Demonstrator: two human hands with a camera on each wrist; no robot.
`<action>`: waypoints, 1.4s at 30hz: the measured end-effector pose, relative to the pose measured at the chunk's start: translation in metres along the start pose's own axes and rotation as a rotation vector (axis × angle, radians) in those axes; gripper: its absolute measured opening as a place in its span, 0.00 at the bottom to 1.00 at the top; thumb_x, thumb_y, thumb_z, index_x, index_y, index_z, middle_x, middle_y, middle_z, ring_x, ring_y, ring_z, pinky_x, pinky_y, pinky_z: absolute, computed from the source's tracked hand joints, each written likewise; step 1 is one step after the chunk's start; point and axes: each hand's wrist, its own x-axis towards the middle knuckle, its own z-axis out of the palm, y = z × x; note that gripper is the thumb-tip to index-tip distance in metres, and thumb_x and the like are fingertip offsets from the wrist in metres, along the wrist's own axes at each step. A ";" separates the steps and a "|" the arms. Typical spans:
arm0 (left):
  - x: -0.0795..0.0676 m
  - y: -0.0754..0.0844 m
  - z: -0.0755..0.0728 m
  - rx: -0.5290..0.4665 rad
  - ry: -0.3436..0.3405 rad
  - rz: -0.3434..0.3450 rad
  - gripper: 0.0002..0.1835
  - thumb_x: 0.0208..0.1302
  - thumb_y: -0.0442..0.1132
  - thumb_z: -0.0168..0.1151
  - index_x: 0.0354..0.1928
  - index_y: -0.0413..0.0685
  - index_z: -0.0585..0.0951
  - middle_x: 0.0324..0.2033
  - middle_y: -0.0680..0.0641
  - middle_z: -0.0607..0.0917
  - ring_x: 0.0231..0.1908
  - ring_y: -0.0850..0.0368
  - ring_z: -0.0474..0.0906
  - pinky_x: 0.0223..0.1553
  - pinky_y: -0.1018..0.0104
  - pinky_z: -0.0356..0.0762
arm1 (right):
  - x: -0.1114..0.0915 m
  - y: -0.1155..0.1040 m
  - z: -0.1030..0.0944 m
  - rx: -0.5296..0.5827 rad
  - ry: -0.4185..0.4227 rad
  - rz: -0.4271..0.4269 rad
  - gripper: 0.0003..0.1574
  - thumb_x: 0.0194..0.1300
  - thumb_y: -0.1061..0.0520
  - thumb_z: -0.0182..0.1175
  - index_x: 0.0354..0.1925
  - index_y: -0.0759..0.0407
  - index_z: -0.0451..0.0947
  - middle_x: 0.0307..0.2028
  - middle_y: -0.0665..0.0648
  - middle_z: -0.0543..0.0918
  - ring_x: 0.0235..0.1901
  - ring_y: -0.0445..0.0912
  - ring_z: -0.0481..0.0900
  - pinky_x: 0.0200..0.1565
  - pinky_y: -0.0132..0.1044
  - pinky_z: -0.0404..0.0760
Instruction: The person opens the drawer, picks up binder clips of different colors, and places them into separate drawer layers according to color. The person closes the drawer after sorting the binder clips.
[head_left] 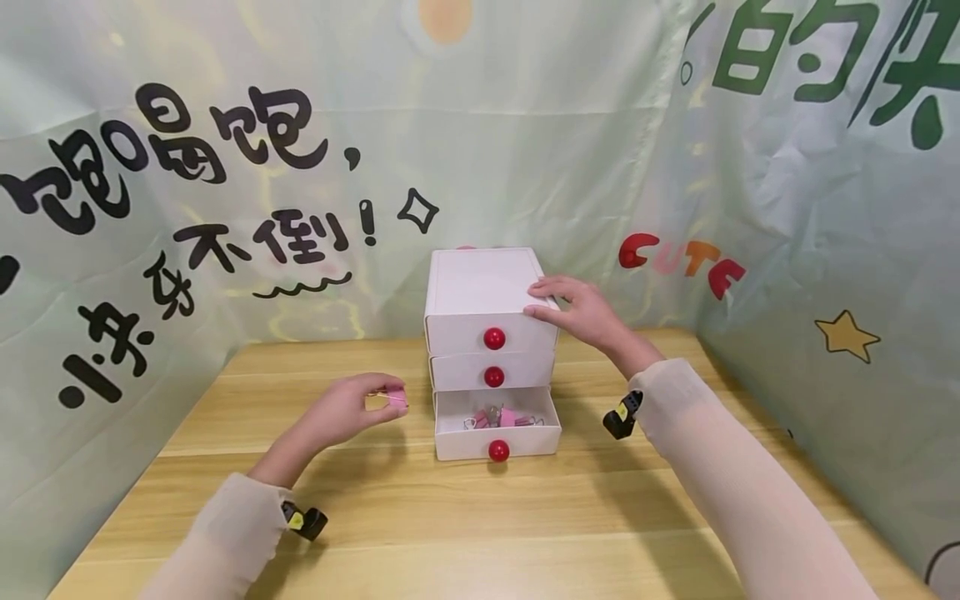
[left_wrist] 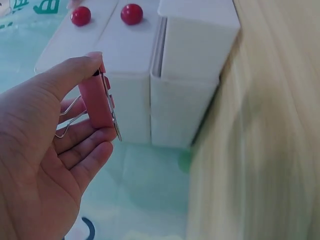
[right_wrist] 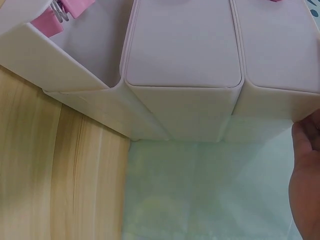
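Note:
My left hand [head_left: 341,410] is above the table, left of a small white drawer cabinet [head_left: 483,279]. Between thumb and fingers it pinches a pink binder clip [left_wrist: 95,100], whose wire handles point towards the palm. My right hand [head_left: 581,312] rests on the cabinet's top right edge, thumb near the front corner. The cabinet has three drawers with red round knobs. Its bottom drawer [head_left: 457,447] is pulled out and holds pink clips [head_left: 513,417] with metal wires; the upper two are pushed in.
The cabinet stands towards the back of a wooden table [head_left: 480,533]. Behind and beside it hangs a pale green printed cloth [head_left: 525,167] with lettering. A black wrist camera [head_left: 306,522] sits on the left cuff, another wrist camera [head_left: 622,417] on the right.

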 end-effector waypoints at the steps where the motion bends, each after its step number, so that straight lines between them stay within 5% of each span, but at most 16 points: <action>1: 0.002 0.003 0.001 -0.002 -0.001 0.012 0.26 0.61 0.58 0.66 0.56 0.50 0.82 0.52 0.51 0.84 0.53 0.50 0.79 0.55 0.48 0.75 | 0.000 0.000 0.000 0.000 -0.001 0.002 0.33 0.61 0.39 0.67 0.58 0.56 0.80 0.61 0.55 0.77 0.67 0.51 0.65 0.66 0.54 0.63; 19: 0.038 0.043 0.024 -0.055 -0.101 0.082 0.25 0.64 0.55 0.64 0.58 0.49 0.80 0.53 0.50 0.83 0.54 0.52 0.79 0.56 0.51 0.75 | -0.001 -0.001 -0.004 -0.020 -0.042 0.012 0.35 0.61 0.38 0.66 0.59 0.57 0.80 0.63 0.56 0.76 0.68 0.52 0.64 0.67 0.54 0.62; 42: 0.065 0.057 0.066 0.038 -0.163 0.144 0.20 0.62 0.57 0.65 0.47 0.53 0.84 0.43 0.56 0.85 0.44 0.59 0.79 0.49 0.62 0.78 | 0.001 -0.003 -0.006 -0.016 -0.060 0.020 0.35 0.61 0.38 0.66 0.59 0.56 0.80 0.62 0.54 0.76 0.68 0.51 0.64 0.67 0.52 0.62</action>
